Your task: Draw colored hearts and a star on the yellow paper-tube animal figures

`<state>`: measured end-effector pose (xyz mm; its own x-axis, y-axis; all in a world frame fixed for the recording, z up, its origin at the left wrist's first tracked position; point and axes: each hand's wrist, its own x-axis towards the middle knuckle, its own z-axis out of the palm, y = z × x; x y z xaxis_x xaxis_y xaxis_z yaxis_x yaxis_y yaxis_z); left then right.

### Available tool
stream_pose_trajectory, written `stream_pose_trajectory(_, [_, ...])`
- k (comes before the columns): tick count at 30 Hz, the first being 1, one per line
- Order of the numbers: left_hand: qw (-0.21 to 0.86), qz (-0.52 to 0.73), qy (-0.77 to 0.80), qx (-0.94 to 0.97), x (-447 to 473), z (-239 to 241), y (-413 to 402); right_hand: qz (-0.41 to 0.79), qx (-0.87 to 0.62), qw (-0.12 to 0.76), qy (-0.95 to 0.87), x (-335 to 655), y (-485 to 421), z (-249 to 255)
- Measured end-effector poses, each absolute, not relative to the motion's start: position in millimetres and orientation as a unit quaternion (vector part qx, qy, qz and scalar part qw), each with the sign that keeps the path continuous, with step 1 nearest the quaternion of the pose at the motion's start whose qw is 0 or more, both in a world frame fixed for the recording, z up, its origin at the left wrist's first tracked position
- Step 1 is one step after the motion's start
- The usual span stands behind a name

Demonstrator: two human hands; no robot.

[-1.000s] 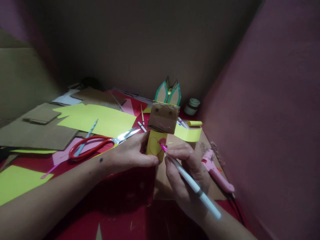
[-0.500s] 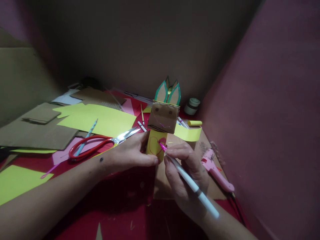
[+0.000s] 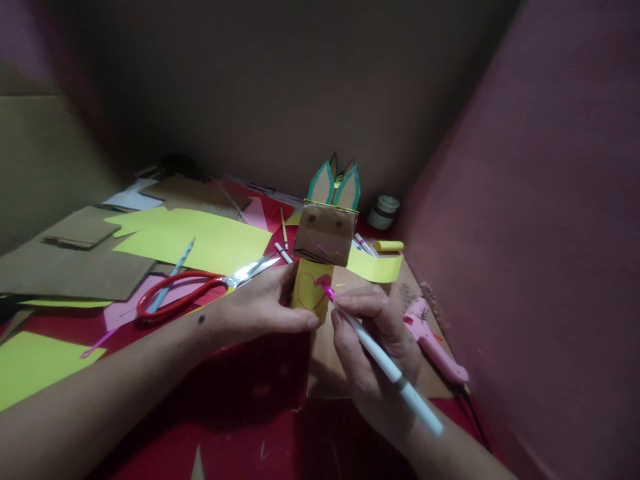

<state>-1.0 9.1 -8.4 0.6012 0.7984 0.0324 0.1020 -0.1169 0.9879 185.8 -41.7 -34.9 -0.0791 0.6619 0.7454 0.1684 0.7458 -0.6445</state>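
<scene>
A cardboard figure (image 3: 326, 235) stands upright at mid-table: a brown box head with green-edged ears over a yellow paper body (image 3: 307, 293) bearing a pink heart outline. My left hand (image 3: 260, 307) is closed around the yellow body from the left, steadying it. My right hand (image 3: 373, 347) pinches a white marker with a pink tip (image 3: 380, 360); the tip touches the heart on the body.
Red-handled scissors (image 3: 190, 288) lie left of the figure on yellow paper sheets (image 3: 200, 240). A pink glue gun (image 3: 435, 343) rests at the right on a cardboard sheet. Loose pens, a yellow paper strip (image 3: 375, 267), a small jar (image 3: 384, 212) and cardboard pieces surround it. Walls close in behind and right.
The marker tip has shifted slightly on the heart and the marker's rear end has swung a little. The figure has tilted slightly. My left hand holds still.
</scene>
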Motion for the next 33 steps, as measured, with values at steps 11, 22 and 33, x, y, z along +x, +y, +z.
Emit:
stream_pose_trajectory(11, [0.563, 0.301, 0.344, 0.689, -1.4, -7.6, 9.0, 0.202, -0.287, 0.602, -0.717, 184.8, -42.4, -33.3])
stream_pose_trajectory(22, [0.542, 0.299, 0.351, 0.703, -1.2, -6.4, 9.4, 0.195, -0.278, 0.597, -0.727, 184.3, -42.6, -33.1])
stream_pose_trajectory(33, [0.558, 0.301, 0.341, 0.694, -1.9, -5.9, 9.1, 0.199, -0.302, 0.612, -0.704, 184.3, -44.0, -33.8])
